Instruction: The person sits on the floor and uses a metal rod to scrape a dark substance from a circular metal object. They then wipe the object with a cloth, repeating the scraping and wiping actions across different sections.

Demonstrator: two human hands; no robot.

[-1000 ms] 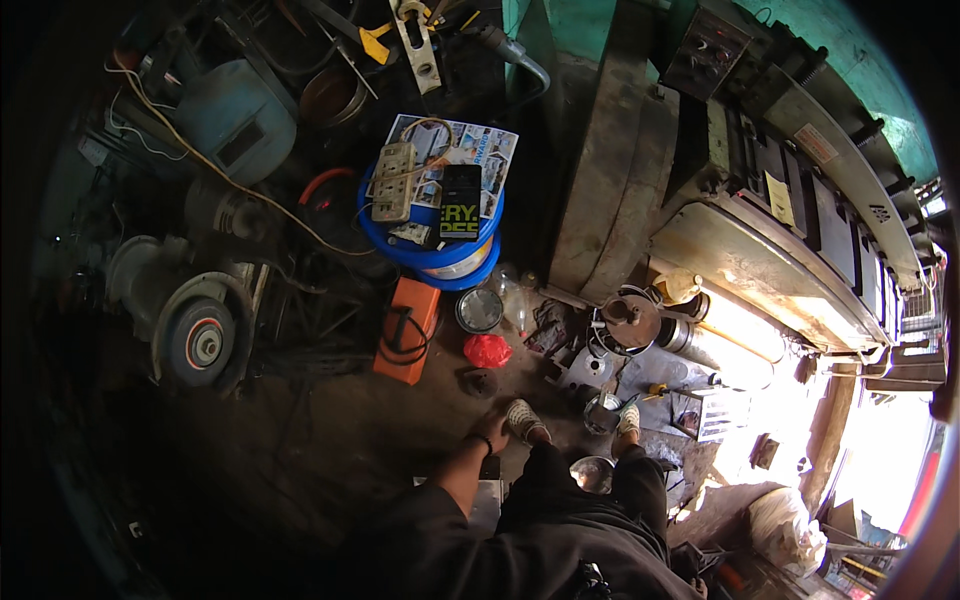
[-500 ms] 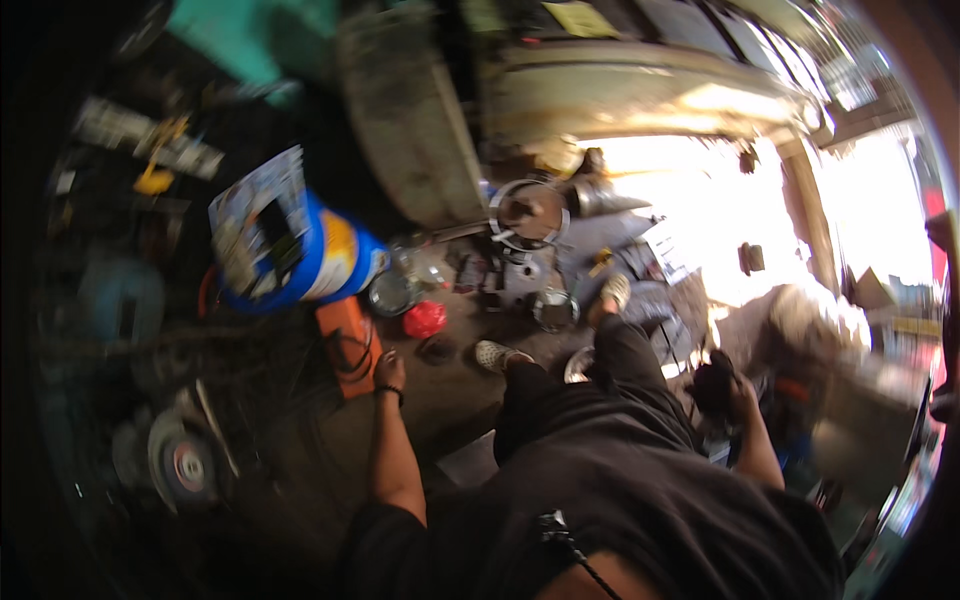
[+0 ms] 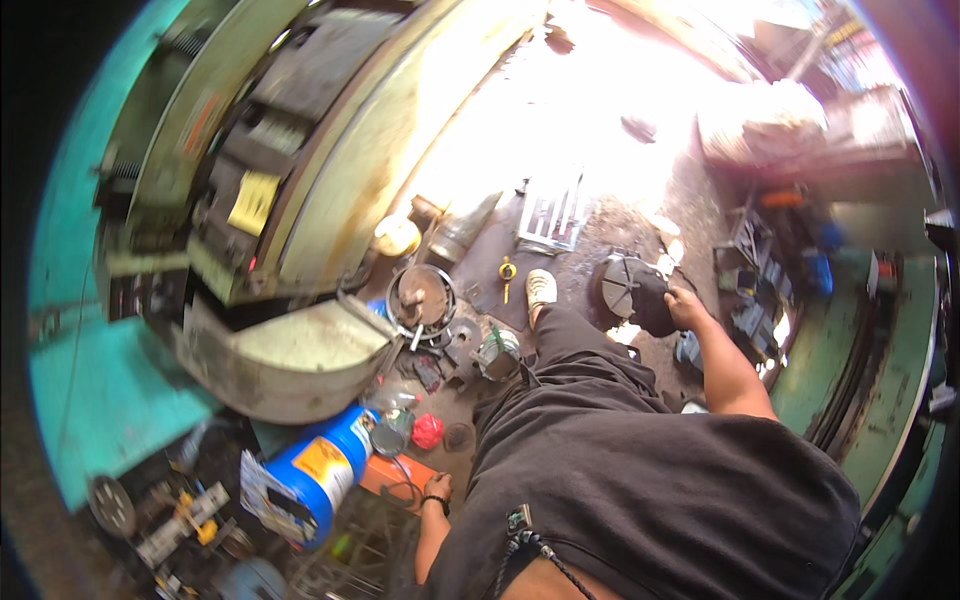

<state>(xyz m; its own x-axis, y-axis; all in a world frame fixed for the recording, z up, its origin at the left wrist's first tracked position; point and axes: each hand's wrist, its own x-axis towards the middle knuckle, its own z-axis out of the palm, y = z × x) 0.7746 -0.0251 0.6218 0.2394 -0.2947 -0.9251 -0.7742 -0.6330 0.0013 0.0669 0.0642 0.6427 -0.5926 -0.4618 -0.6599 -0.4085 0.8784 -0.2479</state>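
My right hand (image 3: 685, 306), arm stretched forward, is closed on a limp dark cloth (image 3: 655, 300). Just beyond the cloth, a round grey slotted metal disc (image 3: 620, 287) lies on the floor, partly hidden by it. My left hand (image 3: 438, 487), with a dark bracelet at the wrist, hangs low by my side, next to an orange metal block (image 3: 392, 478); its fingers are mostly hidden from above. A blue drum (image 3: 345, 440) with a yellow label stands beyond the block. A red bundle (image 3: 428, 431) and clear plastic bottles (image 3: 397, 400) are close to it.
A large pale green machine (image 3: 350, 170) fills the left, with a curved metal guard (image 3: 290, 370) below. Ahead lie a metal grate (image 3: 552, 212), a yellow tape measure (image 3: 507, 270) and a round pan (image 3: 420, 300). Another green machine (image 3: 850, 330) stands at right. Strong sunlight washes out the far floor.
My view has swung to the right, so the machine, drum and floor items shift left and downward. The dark cloth stays in my right hand, now beside the slotted disc. My feet have shifted.
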